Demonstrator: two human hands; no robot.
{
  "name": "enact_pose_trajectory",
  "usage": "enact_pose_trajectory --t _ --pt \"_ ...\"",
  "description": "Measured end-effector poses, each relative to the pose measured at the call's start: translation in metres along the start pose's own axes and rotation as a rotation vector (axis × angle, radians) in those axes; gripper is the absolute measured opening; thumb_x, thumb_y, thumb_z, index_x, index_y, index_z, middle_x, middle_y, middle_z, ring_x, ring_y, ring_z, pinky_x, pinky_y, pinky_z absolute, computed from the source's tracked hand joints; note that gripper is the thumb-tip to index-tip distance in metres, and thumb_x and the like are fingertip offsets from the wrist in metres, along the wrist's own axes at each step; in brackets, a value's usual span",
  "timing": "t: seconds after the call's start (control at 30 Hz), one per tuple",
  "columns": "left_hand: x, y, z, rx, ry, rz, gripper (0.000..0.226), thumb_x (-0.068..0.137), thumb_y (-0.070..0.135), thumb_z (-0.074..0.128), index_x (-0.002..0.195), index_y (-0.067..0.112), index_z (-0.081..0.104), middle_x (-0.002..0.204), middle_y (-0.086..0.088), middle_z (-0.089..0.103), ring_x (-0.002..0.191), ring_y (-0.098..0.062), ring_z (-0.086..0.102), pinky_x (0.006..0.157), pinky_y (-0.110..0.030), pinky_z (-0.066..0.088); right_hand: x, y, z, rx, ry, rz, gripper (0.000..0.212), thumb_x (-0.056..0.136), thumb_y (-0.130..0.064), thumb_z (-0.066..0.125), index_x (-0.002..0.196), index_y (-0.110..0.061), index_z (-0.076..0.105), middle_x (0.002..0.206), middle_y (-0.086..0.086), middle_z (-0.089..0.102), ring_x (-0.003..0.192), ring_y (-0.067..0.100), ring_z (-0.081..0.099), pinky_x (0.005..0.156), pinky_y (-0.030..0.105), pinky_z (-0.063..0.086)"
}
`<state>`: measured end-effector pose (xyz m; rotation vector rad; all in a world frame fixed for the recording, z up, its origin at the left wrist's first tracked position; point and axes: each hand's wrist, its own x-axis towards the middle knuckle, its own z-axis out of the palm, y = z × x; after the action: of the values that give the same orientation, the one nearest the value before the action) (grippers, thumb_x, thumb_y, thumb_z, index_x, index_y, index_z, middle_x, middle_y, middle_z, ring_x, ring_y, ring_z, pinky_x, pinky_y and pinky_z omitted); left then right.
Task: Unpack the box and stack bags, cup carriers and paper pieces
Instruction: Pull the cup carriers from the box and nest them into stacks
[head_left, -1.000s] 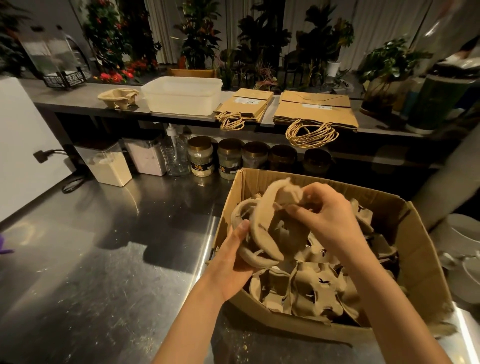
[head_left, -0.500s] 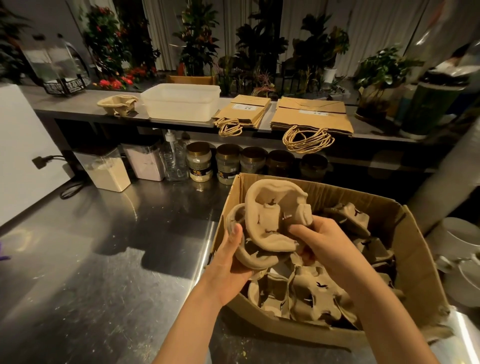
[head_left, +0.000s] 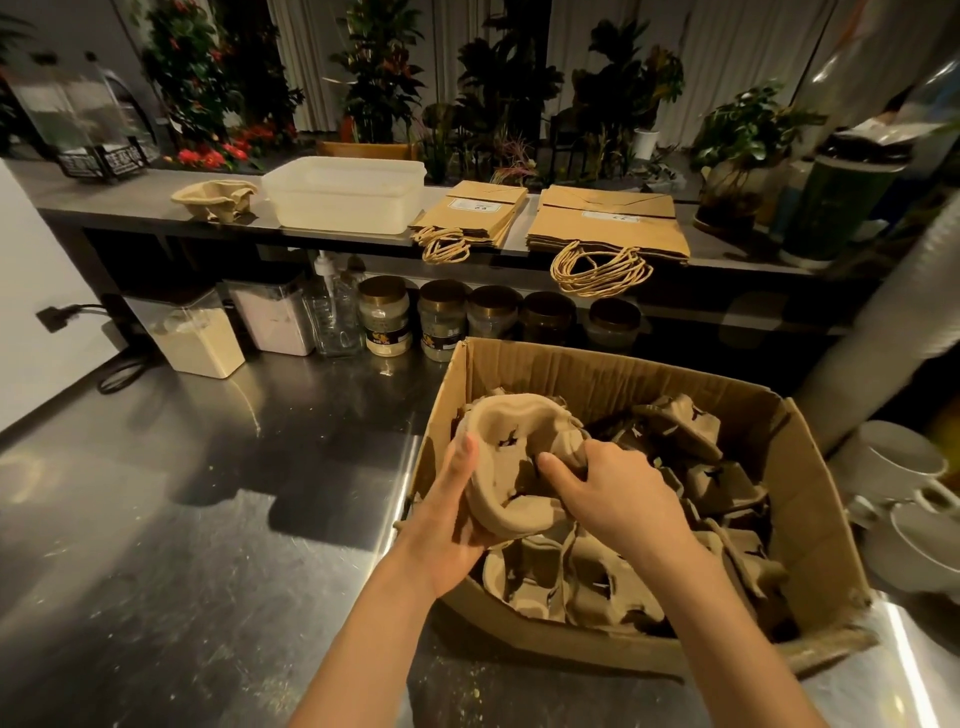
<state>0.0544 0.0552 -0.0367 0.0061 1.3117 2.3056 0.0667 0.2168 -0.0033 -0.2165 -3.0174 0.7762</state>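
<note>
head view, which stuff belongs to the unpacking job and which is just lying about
Job: cardboard box, cup carrier gripped by left hand and right hand, shelf carrier, small bag stack, large bag stack.
Lying about: plastic tub, jars, pump bottle, white cups.

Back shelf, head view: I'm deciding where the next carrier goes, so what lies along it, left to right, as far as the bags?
Black rack → cup carriers → white tub → smaller bag stack → larger bag stack.
</note>
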Motion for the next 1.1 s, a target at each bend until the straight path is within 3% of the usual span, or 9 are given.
enact_pose_trajectory --t 0.1,0.2,0.27,0.33,0.47,0.67,0.8,0.93,1.1 --pt "0.000 -0.001 -0.003 0.032 -0.022 0.039 0.100 0.041 0.056 0.090 0.130 0.036 0.050 0.115 -0.002 0.069 0.105 -0.022 0.068 0.075 -0.033 0.058 -0.001 -0.001 -0.002 0.003 -0.013 -0.017 0.044 0.092 -0.062 0.039 0.082 -0.023 0.056 0.076 -0.004 0.064 0.070 0.011 0.062 0.067 0.028 0.055" --pt "0.001 -0.001 -0.004 -0.033 -0.024 0.059 0.053 0.068 0.043 0.073 0.119 0.038 0.062 0.118 -0.006 0.066 0.113 -0.028 0.061 0.085 -0.041 0.055 0.004 0.009 -0.015 0.228 0.006 0.041 0.041 0.094 -0.056 0.039 0.096 -0.020 0.059 0.078 -0.006 0.062 0.070 0.008 0.061 0.060 0.023 0.051" --pt "0.002 -0.002 -0.004 -0.101 0.012 0.053 0.038 0.074 0.038 0.063 0.112 0.037 0.065 0.114 -0.007 0.066 0.111 -0.029 0.059 0.085 -0.041 0.053 0.011 0.024 -0.019 0.232 0.057 0.070 0.036 0.097 -0.046 0.041 0.112 -0.019 0.058 0.083 -0.008 0.059 0.070 0.005 0.057 0.056 0.019 0.044" --pt "0.002 -0.002 -0.002 -0.102 0.020 0.062 0.040 0.075 0.038 0.060 0.115 0.037 0.061 0.117 -0.007 0.063 0.111 -0.028 0.057 0.084 -0.040 0.053 0.017 0.039 -0.011 0.137 0.010 0.063 0.034 0.099 -0.038 0.044 0.126 -0.021 0.054 0.100 -0.006 0.061 0.078 0.005 0.057 0.061 0.019 0.048" --pt "0.001 0.000 0.001 -0.068 0.031 0.080 0.044 0.075 0.039 0.059 0.119 0.036 0.057 0.124 -0.009 0.058 0.115 -0.029 0.055 0.088 -0.041 0.053 0.015 0.055 0.021 -0.004 -0.238 -0.021 0.044 0.096 -0.041 0.048 0.139 -0.030 0.044 0.140 0.000 0.043 0.116 0.013 0.049 0.096 0.029 0.047" --pt "0.001 -0.002 0.000 -0.082 0.042 0.067 0.044 0.080 0.038 0.065 0.123 0.033 0.056 0.126 -0.010 0.058 0.117 -0.030 0.056 0.090 -0.044 0.052 0.004 0.052 0.032 -0.262 -0.383 -0.159 0.046 0.096 -0.045 0.046 0.141 -0.037 0.039 0.152 -0.005 0.028 0.126 0.015 0.046 0.097 0.031 0.047" --pt "0.000 -0.001 0.004 -0.170 0.075 0.065 0.036 0.077 0.038 0.057 0.113 0.032 0.057 0.117 -0.008 0.060 0.110 -0.029 0.058 0.095 -0.047 0.049 0.004 0.053 0.032 -0.339 -0.408 -0.196 0.047 0.095 -0.039 0.053 0.140 -0.036 0.040 0.136 -0.006 0.048 0.118 0.014 0.051 0.091 0.028 0.048" --pt "0.001 0.000 0.003 -0.201 0.091 0.043 0.043 0.078 0.041 0.059 0.120 0.032 0.055 0.126 -0.010 0.057 0.115 -0.032 0.056 0.100 -0.053 0.046 0.006 0.053 0.034 -0.379 -0.447 -0.176 0.039 0.095 -0.045 0.050 0.132 -0.032 0.050 0.123 -0.002 0.052 0.104 0.013 0.055 0.085 0.027 0.049" --pt "0.002 -0.001 0.001 -0.240 0.089 0.030 0.045 0.078 0.042 0.061 0.121 0.031 0.054 0.128 -0.011 0.057 0.116 -0.034 0.056 0.100 -0.053 0.046 0.004 0.052 0.022 -0.156 -0.252 -0.056 0.030 0.092 -0.049 0.052 0.081 -0.022 0.061 0.077 -0.007 0.060 0.068 0.003 0.057 0.059 0.016 0.044"
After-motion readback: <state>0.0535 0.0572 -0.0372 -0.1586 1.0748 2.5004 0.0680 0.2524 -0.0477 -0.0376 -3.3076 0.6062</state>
